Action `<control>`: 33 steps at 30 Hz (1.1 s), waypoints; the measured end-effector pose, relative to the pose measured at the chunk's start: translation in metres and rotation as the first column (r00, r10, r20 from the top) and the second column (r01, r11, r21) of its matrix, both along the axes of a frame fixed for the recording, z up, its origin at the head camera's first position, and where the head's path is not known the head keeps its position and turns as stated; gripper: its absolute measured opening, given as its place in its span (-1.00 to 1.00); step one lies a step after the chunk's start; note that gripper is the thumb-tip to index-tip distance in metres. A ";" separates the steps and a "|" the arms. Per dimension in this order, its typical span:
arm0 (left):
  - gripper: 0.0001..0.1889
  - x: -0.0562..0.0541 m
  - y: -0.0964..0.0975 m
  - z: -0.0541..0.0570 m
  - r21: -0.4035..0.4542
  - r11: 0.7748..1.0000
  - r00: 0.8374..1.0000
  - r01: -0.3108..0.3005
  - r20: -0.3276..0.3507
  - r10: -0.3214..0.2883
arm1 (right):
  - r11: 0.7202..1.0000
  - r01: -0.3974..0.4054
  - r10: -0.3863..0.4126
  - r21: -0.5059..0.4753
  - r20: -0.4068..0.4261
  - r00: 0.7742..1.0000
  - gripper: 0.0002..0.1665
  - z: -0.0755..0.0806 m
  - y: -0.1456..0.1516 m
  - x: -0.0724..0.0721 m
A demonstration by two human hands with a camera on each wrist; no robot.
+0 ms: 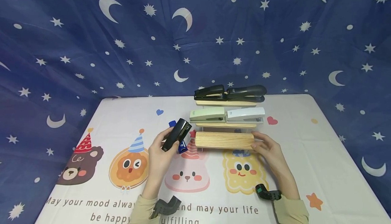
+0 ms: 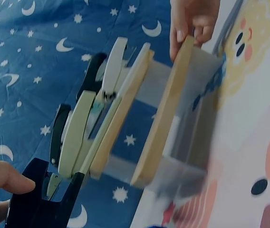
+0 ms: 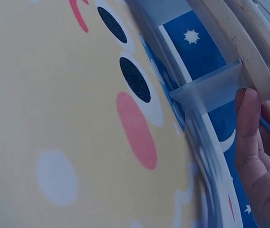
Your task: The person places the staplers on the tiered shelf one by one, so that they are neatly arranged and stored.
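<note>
My left hand (image 1: 160,156) grips a black stapler (image 1: 176,135) above the table, left of a tiered rack with wooden shelves. In the left wrist view this stapler (image 2: 42,204) shows dark, with its jaws apart. Below it on the table lies a blue stapler (image 1: 182,146), partly hidden. With thumb and fingers, my right hand (image 1: 268,147) pinches the right end of the bottom wooden shelf (image 1: 224,140), which is bare. On the middle shelf sit a pale green stapler (image 1: 207,114) and a white stapler (image 1: 245,114). Two black staplers (image 1: 210,92) stand on the top shelf.
Clear plastic side panels (image 3: 211,88) carry the shelves. A white tablecloth (image 1: 305,149) with cartoon prints covers the table. Behind it hangs a blue curtain (image 1: 207,64) with moons and stars, close to the rack's back.
</note>
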State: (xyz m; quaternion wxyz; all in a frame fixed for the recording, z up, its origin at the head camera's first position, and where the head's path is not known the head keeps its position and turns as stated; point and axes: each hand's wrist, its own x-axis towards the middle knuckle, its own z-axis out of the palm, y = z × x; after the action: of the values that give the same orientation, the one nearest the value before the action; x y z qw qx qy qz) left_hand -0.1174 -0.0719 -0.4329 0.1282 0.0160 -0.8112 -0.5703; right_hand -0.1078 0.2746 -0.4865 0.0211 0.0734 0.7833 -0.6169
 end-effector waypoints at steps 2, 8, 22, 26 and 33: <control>-0.54 0.001 0.004 0.001 -0.004 1.000 1.000 0.015 -0.015 -0.015 | 1.000 -0.008 0.008 -0.004 -0.006 1.000 -0.35 -0.001 0.000 0.000; -0.52 0.002 0.019 0.005 0.001 0.997 0.996 0.073 -0.056 -0.073 | 0.999 -0.034 0.032 -0.043 -0.044 0.999 -0.35 -0.002 0.002 -0.001; -0.50 -0.003 0.056 0.012 -0.007 0.974 0.972 0.225 -0.065 -0.225 | 0.995 -0.066 0.062 -0.071 -0.055 0.997 -0.32 -0.001 0.004 0.001; -0.50 -0.007 0.066 0.012 -0.035 0.963 0.959 0.268 -0.088 -0.270 | 0.996 -0.062 0.059 -0.062 -0.042 0.997 -0.32 -0.001 0.004 0.001; -0.53 -0.013 0.085 0.010 -0.075 0.939 0.934 0.335 -0.102 -0.342 | 0.997 -0.055 0.054 -0.050 -0.022 0.998 -0.32 0.000 0.005 0.001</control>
State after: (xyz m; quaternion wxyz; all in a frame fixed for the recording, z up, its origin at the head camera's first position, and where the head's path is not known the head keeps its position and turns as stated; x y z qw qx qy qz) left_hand -0.1302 0.0128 -0.4231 0.0746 -0.1601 -0.8089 -0.5608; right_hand -0.1068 0.2791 -0.4869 0.0315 0.0449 0.7694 -0.6364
